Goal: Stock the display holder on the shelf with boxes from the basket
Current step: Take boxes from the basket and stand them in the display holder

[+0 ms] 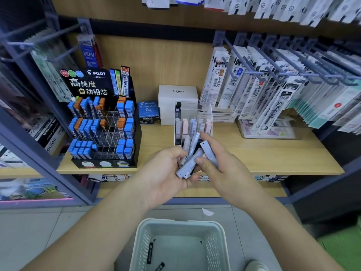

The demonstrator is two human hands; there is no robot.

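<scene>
I see left hand at frame centre gripping bunch of slim boxes; right hand pinches one grey box; display holder just above, on shelf; basket bottom centre.

Single view: your head camera, wide-angle, faces forward and down at the shelf from close in front. Your left hand and right hand sit near mid-frame, close to the lens; the basket lies at the bottom edge, almost straight below you.
</scene>
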